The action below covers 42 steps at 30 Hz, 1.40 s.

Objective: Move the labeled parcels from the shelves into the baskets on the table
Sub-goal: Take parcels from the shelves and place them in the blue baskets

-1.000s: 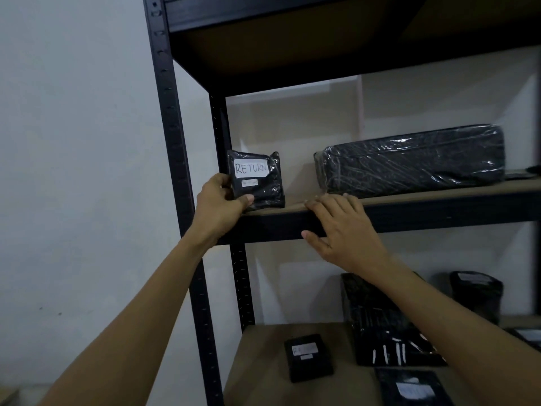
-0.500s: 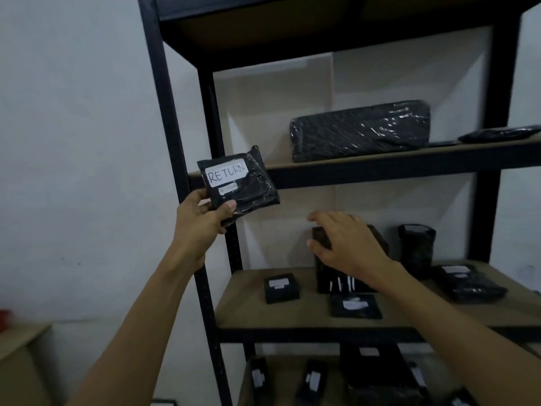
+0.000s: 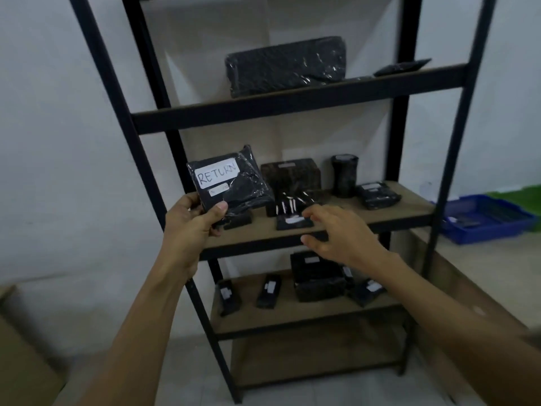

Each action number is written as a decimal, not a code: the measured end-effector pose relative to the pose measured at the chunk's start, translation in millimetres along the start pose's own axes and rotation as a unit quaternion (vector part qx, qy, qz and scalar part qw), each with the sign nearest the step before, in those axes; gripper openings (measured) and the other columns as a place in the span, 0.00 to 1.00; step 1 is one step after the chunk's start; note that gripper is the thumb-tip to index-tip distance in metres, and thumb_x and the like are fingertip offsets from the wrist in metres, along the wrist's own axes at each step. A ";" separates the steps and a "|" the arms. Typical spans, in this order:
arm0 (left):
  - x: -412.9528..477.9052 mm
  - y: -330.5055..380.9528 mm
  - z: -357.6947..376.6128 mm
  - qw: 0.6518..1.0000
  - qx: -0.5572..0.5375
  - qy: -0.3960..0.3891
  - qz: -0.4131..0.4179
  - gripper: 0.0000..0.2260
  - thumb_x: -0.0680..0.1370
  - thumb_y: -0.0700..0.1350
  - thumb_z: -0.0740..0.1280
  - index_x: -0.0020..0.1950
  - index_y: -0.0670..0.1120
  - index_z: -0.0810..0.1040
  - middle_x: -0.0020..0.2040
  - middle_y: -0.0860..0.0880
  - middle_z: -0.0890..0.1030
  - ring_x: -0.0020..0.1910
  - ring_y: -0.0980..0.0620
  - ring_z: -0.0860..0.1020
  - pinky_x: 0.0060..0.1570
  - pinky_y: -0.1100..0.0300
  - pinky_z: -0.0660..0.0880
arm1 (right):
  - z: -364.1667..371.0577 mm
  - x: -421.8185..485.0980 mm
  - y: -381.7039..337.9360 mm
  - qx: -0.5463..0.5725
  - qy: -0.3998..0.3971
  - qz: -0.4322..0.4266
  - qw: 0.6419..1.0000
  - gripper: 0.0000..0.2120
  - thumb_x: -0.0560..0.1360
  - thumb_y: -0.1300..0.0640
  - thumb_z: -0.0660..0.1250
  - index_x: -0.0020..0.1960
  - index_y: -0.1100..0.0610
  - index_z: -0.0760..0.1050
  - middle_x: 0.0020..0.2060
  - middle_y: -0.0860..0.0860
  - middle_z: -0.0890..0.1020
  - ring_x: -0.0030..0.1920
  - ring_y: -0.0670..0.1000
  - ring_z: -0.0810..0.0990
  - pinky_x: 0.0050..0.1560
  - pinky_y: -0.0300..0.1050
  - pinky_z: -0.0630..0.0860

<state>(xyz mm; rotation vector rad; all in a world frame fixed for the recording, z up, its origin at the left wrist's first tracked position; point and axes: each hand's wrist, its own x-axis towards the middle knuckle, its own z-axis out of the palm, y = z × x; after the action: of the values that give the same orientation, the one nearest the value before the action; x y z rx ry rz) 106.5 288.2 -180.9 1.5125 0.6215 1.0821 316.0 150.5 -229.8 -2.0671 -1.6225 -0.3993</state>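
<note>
The left hand [image 3: 193, 221] is closest. Its thumb and fingers pinch the bottom of a small black plastic-wrapped parcel with a white RETURN label [image 3: 231, 183]. The parcel is up in the air, in front of the middle shelf, with its label facing the person. It is almost square, so no side is the long one. The word tips up to the right.

The right hand [image 3: 336, 232] holds nothing. Its fingers are loose and spread, and it hangs just in front of the middle shelf's edge. The two hands are apart.

Behind them stands a tall black metal rack with brown boards [image 3: 292, 112]. The middle board has five more black parcels. The board below has at least four, but it is blurry there. The board above has two, one long and fat, one thin and flat.

Far to the right, a blue plastic basket [image 3: 483, 221] sits on the pale brown surface [image 3: 497, 259]. I count one basket for sure. A green thing [image 3: 521, 194] behind it may be another.

So the parcel must go right and farther away, past the rack's post. The right hand is nearer the basket, but the left hand has the parcel.
</note>
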 end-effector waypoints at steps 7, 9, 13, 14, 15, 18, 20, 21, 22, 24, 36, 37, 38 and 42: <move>-77.6 -32.6 21.8 0.998 -0.024 -0.051 -0.035 0.17 0.75 0.37 0.69 0.63 0.43 0.73 0.54 0.47 0.83 0.43 0.56 0.81 0.30 0.66 0.75 | -3.5 -107.6 0.8 -0.005 -0.015 0.039 0.999 0.22 0.73 0.45 0.67 0.64 0.50 0.69 0.58 0.48 0.78 0.58 0.49 0.76 0.57 0.44 0.71; -97.6 -39.0 33.2 0.996 -0.037 -0.064 -0.056 0.16 0.75 0.37 0.69 0.63 0.44 0.74 0.54 0.47 0.83 0.44 0.55 0.81 0.30 0.66 0.74 | -8.4 -137.8 7.1 -0.006 -0.033 0.065 0.997 0.21 0.73 0.46 0.67 0.63 0.51 0.70 0.57 0.48 0.78 0.57 0.50 0.76 0.56 0.46 0.72; -135.7 -48.7 64.7 0.990 -0.041 -0.095 -0.091 0.11 0.75 0.38 0.69 0.56 0.48 0.75 0.53 0.47 0.83 0.47 0.49 0.81 0.34 0.63 0.76 | -25.4 -196.7 28.4 0.005 -0.048 0.118 0.992 0.16 0.73 0.46 0.67 0.58 0.50 0.73 0.52 0.47 0.79 0.54 0.50 0.78 0.49 0.45 0.73; -146.1 -51.4 77.1 0.989 -0.040 -0.104 -0.096 0.11 0.75 0.38 0.69 0.55 0.48 0.75 0.52 0.47 0.83 0.48 0.48 0.81 0.35 0.61 0.76 | -32.1 -213.0 36.5 0.006 -0.057 0.135 0.989 0.15 0.73 0.47 0.67 0.57 0.50 0.74 0.52 0.47 0.79 0.53 0.49 0.78 0.46 0.41 0.71; -154.6 -53.9 87.1 0.988 -0.039 -0.110 -0.097 0.10 0.75 0.39 0.69 0.54 0.48 0.76 0.51 0.48 0.84 0.48 0.48 0.81 0.35 0.61 0.76 | -37.7 -225.9 42.8 0.003 -0.067 0.151 0.986 0.14 0.73 0.47 0.67 0.57 0.50 0.74 0.52 0.46 0.79 0.53 0.48 0.78 0.44 0.38 0.68; -178.2 -62.9 121.6 0.985 -0.039 -0.129 -0.109 0.10 0.75 0.38 0.69 0.54 0.49 0.76 0.50 0.48 0.83 0.46 0.50 0.80 0.33 0.64 0.75 | -51.5 -262.1 71.2 0.030 -0.089 0.211 0.973 0.13 0.74 0.47 0.67 0.56 0.50 0.75 0.52 0.46 0.80 0.52 0.47 0.78 0.51 0.38 0.67; -194.7 -68.5 150.9 0.982 -0.036 -0.141 -0.120 0.11 0.75 0.39 0.69 0.56 0.48 0.76 0.52 0.48 0.83 0.46 0.52 0.80 0.33 0.65 0.76 | -63.5 -288.7 95.5 0.058 -0.081 0.244 0.965 0.13 0.73 0.48 0.68 0.55 0.52 0.76 0.50 0.48 0.81 0.52 0.48 0.79 0.61 0.46 0.70; -203.2 -71.4 166.7 0.981 -0.035 -0.146 -0.126 0.12 0.74 0.39 0.69 0.57 0.46 0.76 0.52 0.48 0.83 0.46 0.52 0.80 0.32 0.65 0.76 | -70.5 -302.5 108.7 0.064 -0.077 0.256 0.961 0.13 0.73 0.49 0.68 0.55 0.52 0.76 0.51 0.49 0.81 0.52 0.48 0.79 0.61 0.49 0.72; -212.2 -74.4 183.0 0.979 -0.036 -0.147 -0.135 0.13 0.74 0.39 0.69 0.59 0.45 0.76 0.53 0.47 0.83 0.46 0.52 0.81 0.32 0.65 0.76 | -78.3 -315.6 121.1 0.070 -0.078 0.268 0.958 0.13 0.73 0.49 0.68 0.55 0.52 0.76 0.52 0.50 0.81 0.53 0.49 0.79 0.59 0.49 0.73; -230.1 -81.3 218.0 0.976 -0.040 -0.150 -0.150 0.14 0.74 0.39 0.69 0.58 0.45 0.76 0.54 0.46 0.83 0.47 0.51 0.81 0.33 0.64 0.76 | -94.1 -341.9 146.4 0.084 -0.089 0.291 0.949 0.13 0.74 0.48 0.68 0.56 0.52 0.75 0.52 0.49 0.81 0.53 0.49 0.79 0.54 0.47 0.75; -263.4 -114.4 421.4 0.962 -0.020 -0.183 -0.202 0.15 0.74 0.39 0.70 0.60 0.44 0.76 0.50 0.48 0.84 0.44 0.51 0.81 0.35 0.60 0.73 | -139.5 -410.9 327.5 0.106 -0.090 0.344 0.929 0.11 0.73 0.49 0.69 0.53 0.50 0.75 0.43 0.46 0.81 0.45 0.46 0.80 0.45 0.45 0.78; -257.5 -118.8 436.5 0.961 -0.015 -0.185 -0.204 0.14 0.74 0.39 0.70 0.60 0.44 0.76 0.50 0.48 0.84 0.44 0.51 0.81 0.35 0.61 0.74 | -138.1 -409.1 344.1 0.110 -0.089 0.348 0.927 0.11 0.73 0.49 0.69 0.53 0.50 0.75 0.43 0.45 0.81 0.45 0.46 0.80 0.46 0.46 0.78; -250.4 -125.1 451.7 0.961 -0.010 -0.188 -0.205 0.14 0.74 0.39 0.70 0.59 0.45 0.76 0.50 0.48 0.84 0.45 0.50 0.82 0.35 0.61 0.74 | -135.5 -406.3 361.1 0.113 -0.089 0.352 0.925 0.11 0.73 0.48 0.69 0.54 0.50 0.75 0.44 0.46 0.81 0.45 0.46 0.80 0.46 0.47 0.78; -215.4 -155.3 516.3 0.958 0.001 -0.194 -0.213 0.11 0.74 0.40 0.70 0.55 0.49 0.77 0.49 0.50 0.85 0.45 0.51 0.82 0.38 0.59 0.75 | -118.0 -388.6 432.4 0.119 -0.101 0.356 0.921 0.13 0.73 0.49 0.68 0.56 0.50 0.74 0.45 0.47 0.81 0.46 0.48 0.80 0.48 0.49 0.78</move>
<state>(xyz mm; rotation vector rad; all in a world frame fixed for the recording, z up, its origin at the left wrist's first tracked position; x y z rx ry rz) 493.0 -100.6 -371.8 1.4520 0.6292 0.4393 641.7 -312.3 -407.8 -2.3666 -0.8459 0.2587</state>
